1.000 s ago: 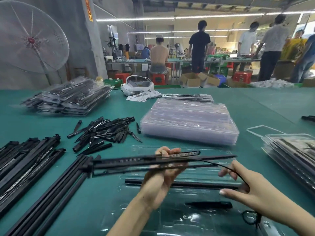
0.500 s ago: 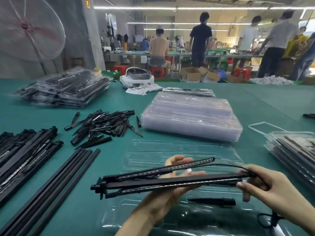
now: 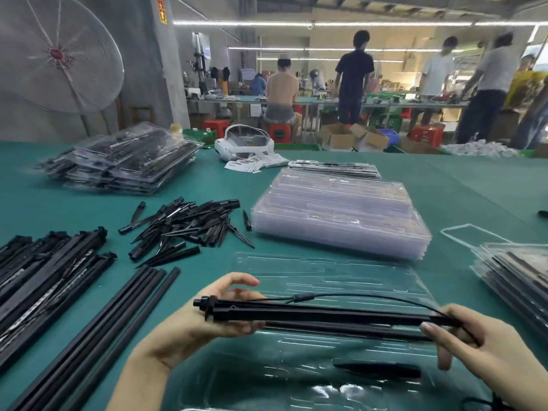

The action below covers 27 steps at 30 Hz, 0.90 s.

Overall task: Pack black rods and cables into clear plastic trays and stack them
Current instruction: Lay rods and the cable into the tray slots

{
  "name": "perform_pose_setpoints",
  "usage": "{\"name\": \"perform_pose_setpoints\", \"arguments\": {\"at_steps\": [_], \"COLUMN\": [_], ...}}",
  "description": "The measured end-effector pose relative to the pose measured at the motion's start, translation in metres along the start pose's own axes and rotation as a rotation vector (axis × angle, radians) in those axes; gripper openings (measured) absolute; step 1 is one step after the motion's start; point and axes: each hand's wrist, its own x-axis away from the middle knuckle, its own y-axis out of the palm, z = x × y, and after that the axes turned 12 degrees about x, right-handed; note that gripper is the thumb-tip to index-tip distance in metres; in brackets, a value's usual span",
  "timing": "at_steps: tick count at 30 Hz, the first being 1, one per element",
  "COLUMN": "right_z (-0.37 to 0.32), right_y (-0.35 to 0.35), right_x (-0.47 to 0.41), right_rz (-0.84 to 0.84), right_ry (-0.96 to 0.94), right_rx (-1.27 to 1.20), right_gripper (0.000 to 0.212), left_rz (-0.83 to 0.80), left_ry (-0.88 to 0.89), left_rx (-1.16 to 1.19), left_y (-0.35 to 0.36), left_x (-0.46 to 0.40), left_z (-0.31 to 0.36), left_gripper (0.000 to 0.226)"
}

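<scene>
your fingers point(image 3: 444, 333) pinch one end of the rod assembly point(image 3: 320, 314) with the right hand point(image 3: 486, 348), the left hand point(image 3: 207, 315) cradling the other, above the open tray point(image 3: 326, 271). packed stack point(image 3: 121, 161) beyond it: done. loose rods point(image 3: 98, 327) left of it: pending.

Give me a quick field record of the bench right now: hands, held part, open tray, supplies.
left hand: palm up, cradling the connector end of the black rod assembly
right hand: grip pinches the assembly's other end and its cable
open tray: under the hands, holds a rod and a spike
empty tray stack: behind the open tray
loose spikes: pile at centre left
long rods: at the left
</scene>
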Motion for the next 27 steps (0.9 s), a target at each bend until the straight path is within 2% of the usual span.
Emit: {"name": "perform_pose_setpoints", "arguments": {"at_steps": [1, 5, 9, 12, 16, 21, 27], "right_z": [-0.001, 0.000, 0.006, 0.012, 0.016, 0.016, 0.013], "right_y": [0.001, 0.000, -0.002, -0.004, -0.004, -0.005, -0.006], "right_x": [0.000, 0.000, -0.002, -0.003, -0.003, -0.004, -0.003], "right_rz": [-0.001, -0.015, -0.120, -0.224, -0.304, -0.294, -0.273], "right_ry": [0.009, 0.048, 0.078, 0.152, 0.179, 0.236, 0.250], "right_rx": [0.003, -0.001, -0.043, -0.119, -0.101, -0.056, -0.060], "right_gripper": [0.026, 0.027, 0.025, 0.028, 0.029, 0.023, 0.018], "left_rz": [-0.070, 0.034, 0.101, 0.165, 0.104, 0.043, 0.075], "left_ry": [0.006, -0.028, -0.041, -0.061, -0.093, -0.070, -0.027], "left_rx": [-0.041, -0.166, -0.449, -0.528, -0.583, -0.697, -0.714], "left_y": [0.000, 0.009, 0.018, 0.025, 0.023, 0.020, 0.021], "left_x": [0.007, 0.019, 0.014, 0.011, 0.012, 0.012, 0.008], "left_z": [0.005, 0.019, 0.016, 0.014, 0.014, 0.014, 0.009], "left_gripper": [0.065, 0.066, 0.034, 0.018, 0.018, 0.035, 0.018]}}
